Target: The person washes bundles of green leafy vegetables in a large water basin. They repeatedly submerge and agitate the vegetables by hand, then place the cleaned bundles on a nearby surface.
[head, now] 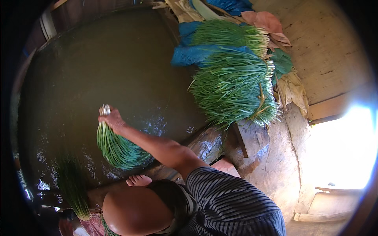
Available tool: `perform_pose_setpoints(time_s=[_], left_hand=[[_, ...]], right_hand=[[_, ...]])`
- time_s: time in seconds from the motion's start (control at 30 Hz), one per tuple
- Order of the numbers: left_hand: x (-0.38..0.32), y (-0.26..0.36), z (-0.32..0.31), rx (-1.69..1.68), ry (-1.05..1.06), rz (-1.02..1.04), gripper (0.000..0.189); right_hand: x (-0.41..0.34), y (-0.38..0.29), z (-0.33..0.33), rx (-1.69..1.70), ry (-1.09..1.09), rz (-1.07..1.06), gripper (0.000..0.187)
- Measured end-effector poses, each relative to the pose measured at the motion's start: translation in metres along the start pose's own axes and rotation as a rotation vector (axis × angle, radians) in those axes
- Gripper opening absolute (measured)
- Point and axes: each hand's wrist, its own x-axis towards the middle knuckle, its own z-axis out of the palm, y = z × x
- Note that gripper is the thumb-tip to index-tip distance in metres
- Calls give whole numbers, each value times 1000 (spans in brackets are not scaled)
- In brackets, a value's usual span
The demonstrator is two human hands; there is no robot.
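My right hand [112, 119] grips a bundle of green chive-like stalks [118, 149] close to its pale cut ends, which stick up past the fingers. The long leaves hang down and sweep right at the surface of a tank of murky water [103, 67], and ripples show around them. My left hand is out of view. At lower left, a second bunch of the same greens [72, 185] lies in shadow, its pale ends towards me.
Several bundles of greens [236, 82] are piled on the tank's right edge, with blue plastic sheeting [189, 56] among them. My bare foot [138, 180] and bent knee [135, 209] are at the near edge. Wet wood [206, 143] borders the water. Bright light enters at right.
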Motion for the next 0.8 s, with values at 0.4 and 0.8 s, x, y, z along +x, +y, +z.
perform_pose_setpoints(time_s=[0.4,0.8], left_hand=[[69,124,-24,62,-494,25,35],[77,-72,59,-585,-322,-614,33]], right_hand=[[-46,-92,96,-1388,-667,-470,23],[11,209,-41,-1734,-847,470,23]])
